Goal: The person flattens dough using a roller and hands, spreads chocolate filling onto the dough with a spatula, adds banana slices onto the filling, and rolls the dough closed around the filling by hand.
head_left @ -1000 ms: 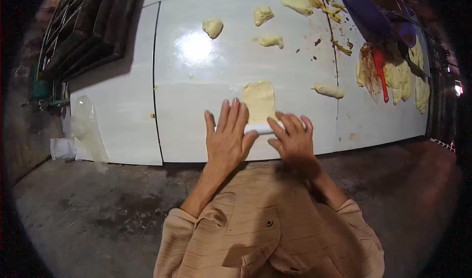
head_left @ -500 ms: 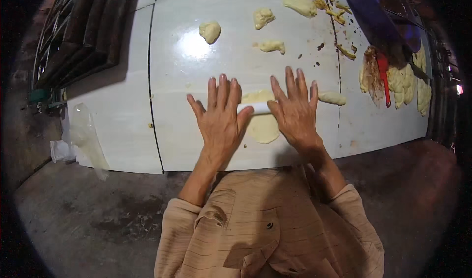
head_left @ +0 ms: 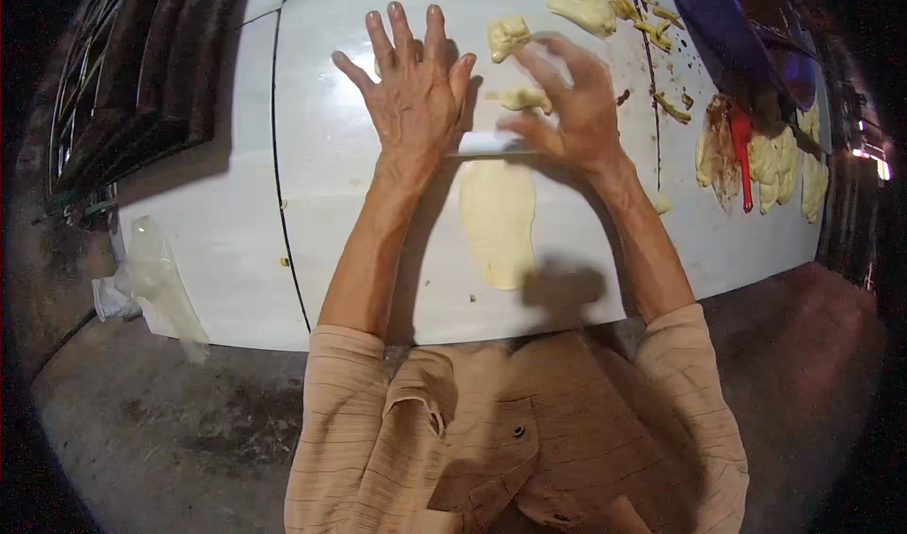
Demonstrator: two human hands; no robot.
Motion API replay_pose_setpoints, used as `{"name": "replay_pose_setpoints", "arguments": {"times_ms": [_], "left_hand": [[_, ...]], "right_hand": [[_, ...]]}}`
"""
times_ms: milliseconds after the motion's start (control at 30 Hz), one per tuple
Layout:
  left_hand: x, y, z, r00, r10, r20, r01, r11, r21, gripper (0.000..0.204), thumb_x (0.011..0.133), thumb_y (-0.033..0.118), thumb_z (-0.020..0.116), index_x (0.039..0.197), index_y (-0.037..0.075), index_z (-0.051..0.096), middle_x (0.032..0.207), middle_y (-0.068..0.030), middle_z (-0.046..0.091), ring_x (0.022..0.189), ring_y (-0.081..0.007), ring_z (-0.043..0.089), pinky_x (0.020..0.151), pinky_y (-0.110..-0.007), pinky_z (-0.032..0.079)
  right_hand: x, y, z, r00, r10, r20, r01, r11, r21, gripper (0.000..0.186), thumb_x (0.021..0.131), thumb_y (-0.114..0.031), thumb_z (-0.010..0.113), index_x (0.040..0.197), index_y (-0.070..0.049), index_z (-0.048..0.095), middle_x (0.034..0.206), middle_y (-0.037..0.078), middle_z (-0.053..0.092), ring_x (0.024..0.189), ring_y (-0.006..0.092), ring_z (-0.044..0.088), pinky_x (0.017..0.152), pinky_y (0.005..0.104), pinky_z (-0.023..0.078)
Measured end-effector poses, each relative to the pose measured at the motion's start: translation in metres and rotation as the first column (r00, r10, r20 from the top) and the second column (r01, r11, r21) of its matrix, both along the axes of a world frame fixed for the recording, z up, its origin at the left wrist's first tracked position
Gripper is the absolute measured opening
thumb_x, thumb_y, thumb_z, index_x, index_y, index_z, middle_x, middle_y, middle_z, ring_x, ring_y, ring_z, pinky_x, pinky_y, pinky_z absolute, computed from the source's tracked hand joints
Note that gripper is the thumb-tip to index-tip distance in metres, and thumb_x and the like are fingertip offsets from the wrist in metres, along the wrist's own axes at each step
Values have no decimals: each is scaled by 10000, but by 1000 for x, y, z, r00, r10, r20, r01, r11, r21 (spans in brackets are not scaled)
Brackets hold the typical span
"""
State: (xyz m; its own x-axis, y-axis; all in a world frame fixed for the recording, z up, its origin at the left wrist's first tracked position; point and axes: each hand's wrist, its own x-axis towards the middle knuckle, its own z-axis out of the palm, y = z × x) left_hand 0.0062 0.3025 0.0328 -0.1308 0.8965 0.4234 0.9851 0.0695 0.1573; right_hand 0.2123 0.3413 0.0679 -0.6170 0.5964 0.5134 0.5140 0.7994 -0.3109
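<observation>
A white rolling pin (head_left: 484, 144) lies crosswise on the table, just beyond the far end of a flattened, elongated sheet of pale dough (head_left: 499, 222). My left hand (head_left: 411, 95), fingers spread, is over the pin's left end. My right hand (head_left: 574, 109) is at the pin's right end, its fingers apart, curved and a little blurred, with nothing visible in them. Near its fingertips are a dough lump (head_left: 507, 37) and a smaller dough piece (head_left: 522, 99), partly covered by the hand. Another dough roll (head_left: 658, 201) shows partly beside my right forearm.
A larger dough piece (head_left: 581, 10) and yellowish strips (head_left: 652, 32) lie at the far right. A red-handled tool (head_left: 743, 161) rests by flattened dough pieces (head_left: 777, 166) and a purple basin (head_left: 746, 24). Dark stacked trays (head_left: 142, 81) stand left, above a clear plastic bag (head_left: 161, 270).
Both hands have moved forward, away from me, and the rolling pin has gone with them. The dough sheet is now longer and uncovered. My left hand now hides the far-left dough ball.
</observation>
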Motion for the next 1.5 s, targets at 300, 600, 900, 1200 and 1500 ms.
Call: {"name": "replay_pose_setpoints", "arguments": {"times_ms": [300,600,900,1200,1500], "left_hand": [[5,-74,38,970,-121,211,124,992,-3,701,988,449,597,1573,139,368,1626,-259,283,1514,-485,204,1132,-777,83],[80,-153,27,908,-297,295,344,931,-123,663,1012,468,537,1547,97,409,1659,-249,197,1538,-457,144,1111,-792,57],[150,-113,22,863,-431,264,478,866,-149,647,998,503,517,1489,84,483,1619,-204,324,1551,-346,186,1147,-768,103],[117,-121,42,843,-450,294,488,870,-67,594,937,501,609,1385,112,583,1497,-183,471,1471,-378,340,1111,-804,124],[46,-183,41,948,-153,280,245,912,-330,637,977,423,613,1504,100,460,1486,-160,500,1430,-369,401,1185,-628,214]], "right_hand": [[32,-108,20,982,-120,144,166,913,-372,505,874,-267,740,1325,-81,609,1020,124,635,951,295,651,824,399,518],[16,-240,22,917,-163,363,387,578,-719,807,944,-172,647,1582,50,206,1642,288,143,1520,494,102,1209,620,115],[54,-263,-27,778,-366,511,599,679,-425,936,918,-335,680,1594,43,155,1645,347,13,1512,564,-21,1148,748,5],[71,-220,29,822,-378,425,563,645,-516,627,776,-161,729,1360,-26,542,1293,175,606,1080,358,624,901,513,440],[43,-125,33,868,7,496,122,966,-226,617,890,-244,651,1466,-94,487,1521,165,458,1445,336,381,1161,636,234]]}}
